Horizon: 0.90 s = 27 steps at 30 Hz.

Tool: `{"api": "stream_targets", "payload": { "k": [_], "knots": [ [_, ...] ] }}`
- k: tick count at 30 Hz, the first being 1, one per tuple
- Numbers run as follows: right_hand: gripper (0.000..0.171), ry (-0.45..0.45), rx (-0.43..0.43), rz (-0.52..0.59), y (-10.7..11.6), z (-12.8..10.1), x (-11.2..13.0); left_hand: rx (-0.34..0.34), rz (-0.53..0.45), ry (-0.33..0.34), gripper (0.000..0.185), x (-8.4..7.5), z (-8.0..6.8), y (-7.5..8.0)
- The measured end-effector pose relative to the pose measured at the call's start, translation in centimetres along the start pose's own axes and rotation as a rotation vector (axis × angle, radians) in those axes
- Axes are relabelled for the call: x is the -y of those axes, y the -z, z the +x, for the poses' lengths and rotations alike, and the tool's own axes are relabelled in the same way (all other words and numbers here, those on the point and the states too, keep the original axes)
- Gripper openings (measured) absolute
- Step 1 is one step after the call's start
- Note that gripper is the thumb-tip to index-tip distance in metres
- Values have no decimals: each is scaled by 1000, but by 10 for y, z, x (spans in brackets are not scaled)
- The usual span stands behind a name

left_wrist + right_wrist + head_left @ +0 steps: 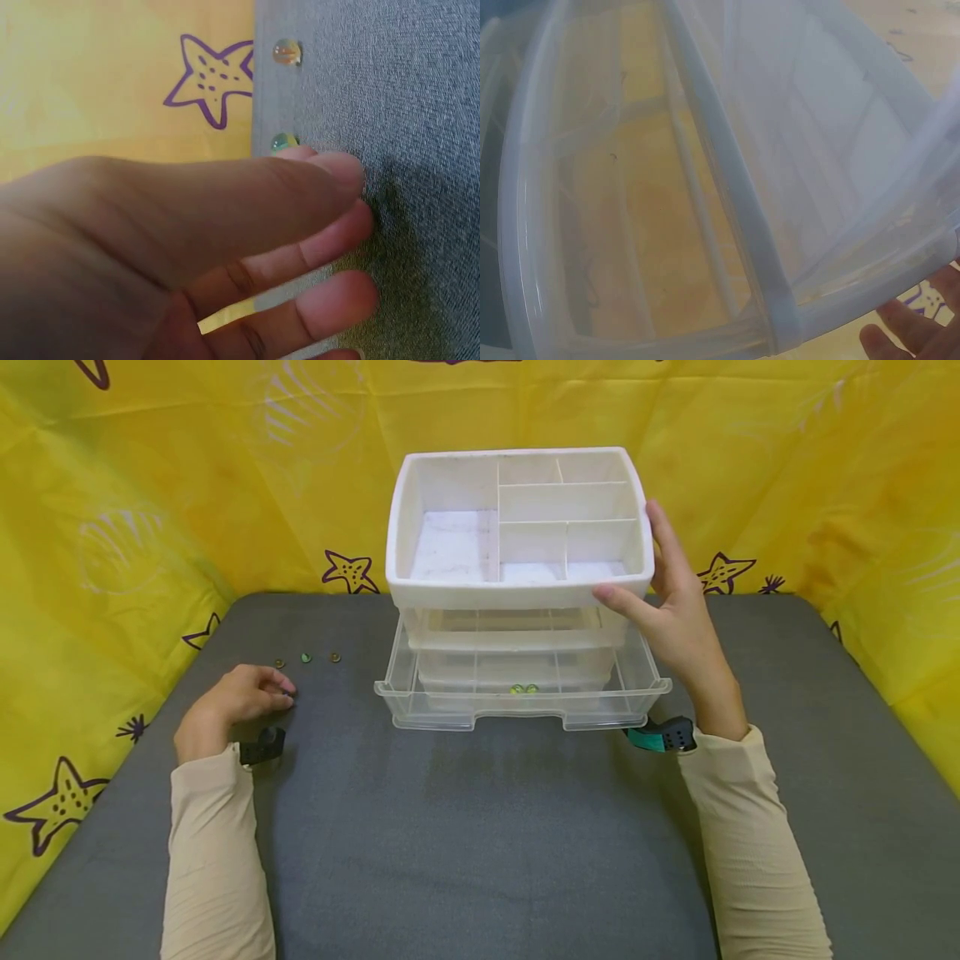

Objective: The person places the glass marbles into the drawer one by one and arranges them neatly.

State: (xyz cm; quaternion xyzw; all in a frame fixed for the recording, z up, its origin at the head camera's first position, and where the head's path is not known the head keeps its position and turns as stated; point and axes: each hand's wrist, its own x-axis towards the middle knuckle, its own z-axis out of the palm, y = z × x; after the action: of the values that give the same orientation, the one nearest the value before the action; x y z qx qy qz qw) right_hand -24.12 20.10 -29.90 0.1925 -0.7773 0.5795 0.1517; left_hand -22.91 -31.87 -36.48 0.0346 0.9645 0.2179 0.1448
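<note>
A drawer organiser stands mid-table with a white compartmented top tray (517,589) over clear drawers. The lowest clear drawer (517,710) is pulled out, and two greenish marbles (522,689) lie in it. My right hand (660,585) grips the top tray's front right corner, thumb on the front rim and fingers along the side. In the right wrist view its fingertips (907,330) show below the translucent plastic (727,187). My left hand (281,691) rests on the mat with thumb (330,176) against the fingers. What lies between them is hidden. Three loose marbles (305,657) lie just beyond it.
A grey mat (480,827) covers the table, backed by yellow star-printed cloth (187,485). Two marbles (286,51) (283,141) lie close to the mat's edge in the left wrist view. Camera mounts sit on both wrists (262,745) (663,737).
</note>
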Motion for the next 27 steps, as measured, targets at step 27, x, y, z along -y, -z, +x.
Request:
{"api": "stream_targets", "payload": {
  "k": [27],
  "knots": [
    [88, 5, -2, 17, 0, 0, 0, -130, -44, -117, 26, -33, 3, 1]
  ]
}}
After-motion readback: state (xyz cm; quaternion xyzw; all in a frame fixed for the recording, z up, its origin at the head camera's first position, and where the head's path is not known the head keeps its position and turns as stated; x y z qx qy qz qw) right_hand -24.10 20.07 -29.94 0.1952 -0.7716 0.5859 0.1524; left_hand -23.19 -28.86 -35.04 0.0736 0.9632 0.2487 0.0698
